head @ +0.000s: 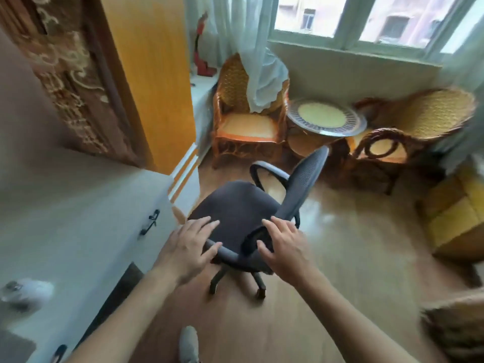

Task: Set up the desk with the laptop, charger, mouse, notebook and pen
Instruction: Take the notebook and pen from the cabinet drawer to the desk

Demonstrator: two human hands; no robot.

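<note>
Daylight from a wide window (340, 19) falls on a wooden floor (353, 244), with two wicker chairs (246, 119) and a small round glass-topped stand (327, 117) set under the sill. Nearer, a dark office chair (235, 213) stands just beside the pale table (78, 205), which runs along the left wall with drawer handles on its front. Both hands reach to the chair's near armrest: the left hand (191, 244) lies with spread fingers over the armrest's front, and the right hand (282, 244), fingers straight and slightly fanned, rests on its rear part. This looks like moving the chair into place before any laying out. No laptop, charger, notebook or pen shows; a blurred whitish thing (26, 293) on the table's near end might be the mouse, though I cannot tell. Next, the chair wants swinging toward the table.
</note>
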